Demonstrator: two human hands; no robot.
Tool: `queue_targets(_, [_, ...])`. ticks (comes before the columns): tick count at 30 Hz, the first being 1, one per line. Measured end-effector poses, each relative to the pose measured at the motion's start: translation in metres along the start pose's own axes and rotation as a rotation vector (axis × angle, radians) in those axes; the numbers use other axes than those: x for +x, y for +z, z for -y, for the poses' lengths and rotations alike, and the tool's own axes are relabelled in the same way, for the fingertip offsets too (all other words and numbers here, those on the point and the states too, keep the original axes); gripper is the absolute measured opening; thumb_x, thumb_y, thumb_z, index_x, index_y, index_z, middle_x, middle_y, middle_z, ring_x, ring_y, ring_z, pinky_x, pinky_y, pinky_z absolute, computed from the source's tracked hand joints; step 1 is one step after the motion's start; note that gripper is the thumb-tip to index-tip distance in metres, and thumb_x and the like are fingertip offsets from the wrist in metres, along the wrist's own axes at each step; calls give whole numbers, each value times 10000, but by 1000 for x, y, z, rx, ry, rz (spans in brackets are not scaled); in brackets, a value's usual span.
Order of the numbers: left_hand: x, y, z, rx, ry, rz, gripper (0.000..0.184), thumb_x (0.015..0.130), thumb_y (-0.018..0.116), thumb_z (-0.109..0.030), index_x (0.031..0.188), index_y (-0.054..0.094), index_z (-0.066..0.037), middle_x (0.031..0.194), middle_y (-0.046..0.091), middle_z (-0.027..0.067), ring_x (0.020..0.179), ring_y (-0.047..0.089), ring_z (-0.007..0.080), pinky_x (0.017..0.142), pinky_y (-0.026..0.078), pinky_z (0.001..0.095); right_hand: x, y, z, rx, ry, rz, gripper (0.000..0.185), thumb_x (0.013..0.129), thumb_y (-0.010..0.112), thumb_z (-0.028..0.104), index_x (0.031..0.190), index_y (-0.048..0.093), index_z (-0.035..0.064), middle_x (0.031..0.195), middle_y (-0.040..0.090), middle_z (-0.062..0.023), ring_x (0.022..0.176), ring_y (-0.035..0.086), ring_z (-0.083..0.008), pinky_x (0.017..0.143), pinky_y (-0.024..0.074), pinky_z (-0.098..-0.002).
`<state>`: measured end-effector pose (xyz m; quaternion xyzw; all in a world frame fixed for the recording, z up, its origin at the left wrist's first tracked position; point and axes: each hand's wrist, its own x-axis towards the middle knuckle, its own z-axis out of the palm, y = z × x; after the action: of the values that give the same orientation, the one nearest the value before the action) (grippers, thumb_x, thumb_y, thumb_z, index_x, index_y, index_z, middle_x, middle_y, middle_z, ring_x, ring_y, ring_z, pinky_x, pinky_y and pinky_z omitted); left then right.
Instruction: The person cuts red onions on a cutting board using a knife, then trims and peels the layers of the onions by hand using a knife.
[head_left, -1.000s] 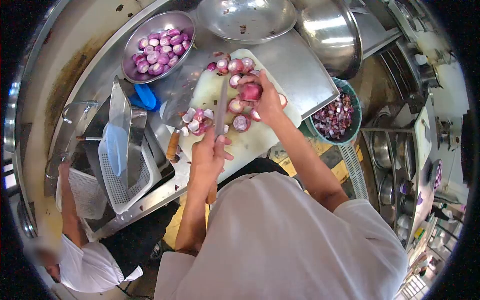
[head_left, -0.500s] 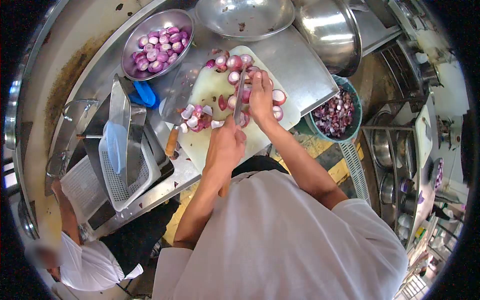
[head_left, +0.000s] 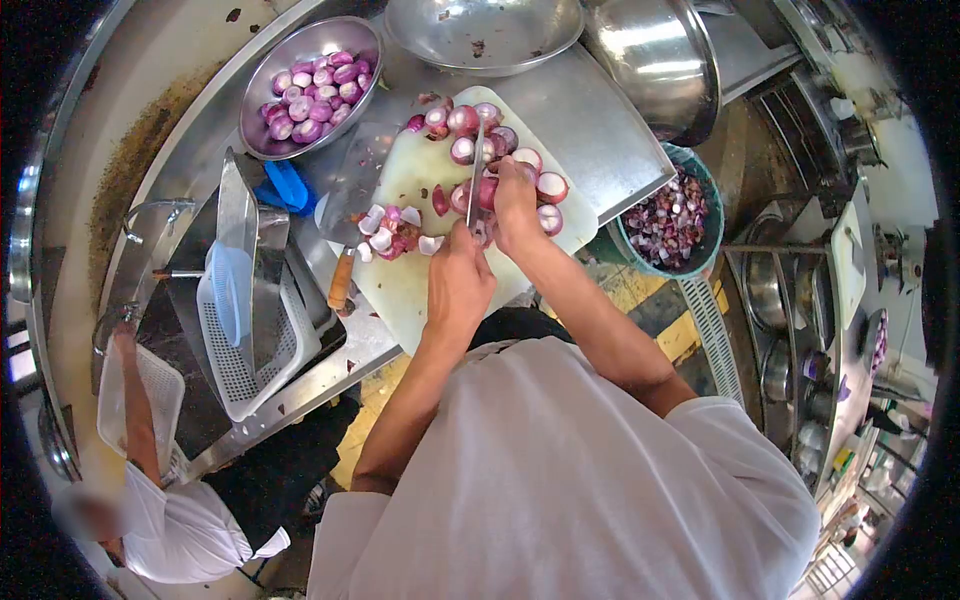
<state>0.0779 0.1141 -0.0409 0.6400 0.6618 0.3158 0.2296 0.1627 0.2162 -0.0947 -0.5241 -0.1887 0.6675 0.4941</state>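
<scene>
My left hand (head_left: 461,275) is closed round a knife (head_left: 476,175), its narrow blade pointing away from me over the white cutting board (head_left: 405,300). Just right of the blade, my right hand (head_left: 517,205) has its fingers curled down on a red onion (head_left: 487,192), which they partly cover. Several peeled and trimmed red onions (head_left: 552,186) lie round the right hand and toward the far end of the board. Cut onion pieces and trimmings (head_left: 392,235) form a small pile at the board's left edge.
A cleaver (head_left: 342,280) lies left of the board. Beyond stand a metal bowl of peeled onions (head_left: 252,110), a large metal bowl (head_left: 490,55) and a pot (head_left: 665,60). A green basket (head_left: 718,235) holds onion scraps at right. Another person (head_left: 180,530) works at the sink, lower left.
My right hand has shifted slightly down and left beside the blade, and the knife stands more upright in view. The other person's arm has moved, with a white basket now beside it.
</scene>
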Motion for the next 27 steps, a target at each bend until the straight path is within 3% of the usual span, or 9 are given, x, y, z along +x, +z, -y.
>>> queue_targets(3, [-3, 1, 4, 29, 107, -172, 135, 913, 519, 5, 1042, 541, 33, 757, 622, 270, 729, 626, 481, 623, 481, 516, 1, 0, -3, -91, -75, -45, 417, 1058, 363, 314, 1234, 527, -27, 1113, 572, -130, 994, 532, -221, 919, 429, -363])
queue_targets(9, [2, -23, 25, -34, -124, -93, 173, 920, 537, -3, 1086, 567, 34, 765, 609, 232, 619, 647, 388, 539, 486, 458, -8, -3, 7, 45, -31, -59, 413, 1058, 367, 311, 1229, 530, -27, 1158, 561, -130, 1032, 515, -219, 920, 424, -378])
queue_targets(12, [8, -25, 13, -211, -111, 36, 485, 843, 548, 47, 1324, 490, 40, 928, 658, 263, 836, 657, 434, 692, 511, 500, -9, 4, 1, -25, -64, -79, 406, 1059, 371, 322, 1189, 535, -26, 1133, 572, -142, 1018, 518, -222, 912, 427, -390])
queue_targets(15, [12, -16, 2, -149, 92, -63, 533, 851, 555, 38, 1375, 460, 29, 952, 673, 273, 829, 678, 429, 704, 530, 497, -17, 8, -1, -91, -69, -52, 408, 1060, 375, 334, 1163, 534, -27, 1102, 583, -153, 1003, 523, -229, 906, 429, -395])
queue_targets(18, [12, -9, -5, -41, 47, -66, 541, 844, 560, 43, 1376, 460, 42, 989, 670, 295, 825, 688, 426, 710, 546, 491, -14, 7, -7, -85, -64, -81, 425, 1063, 374, 349, 1163, 532, -33, 1079, 589, -164, 990, 527, -232, 904, 430, -394])
queue_targets(21, [13, 2, 2, 50, 140, -229, 563, 824, 572, 51, 1374, 455, 59, 932, 671, 288, 780, 687, 424, 676, 547, 486, -18, 10, -10, -83, -75, -112, 438, 1064, 374, 359, 1156, 531, -40, 1086, 587, -154, 989, 527, -231, 899, 432, -388])
queue_targets(23, [15, 5, 8, 78, 13, -180, 576, 808, 579, 55, 1370, 457, 77, 828, 663, 271, 726, 678, 422, 639, 540, 475, -14, 7, -18, 12, -163, -54, 305, 1060, 375, 338, 1071, 527, 74, 944, 542, -57, 772, 582, -160, 567, 519, -343])
queue_targets(27, [20, 5, 18, 76, 13, -238, 408, 798, 587, 52, 1205, 571, 75, 732, 636, 249, 649, 652, 423, 582, 504, 476, -13, 4, -16, -41, -161, -102, 313, 1062, 379, 342, 1043, 538, 73, 926, 550, -52, 790, 599, -163, 558, 516, -325])
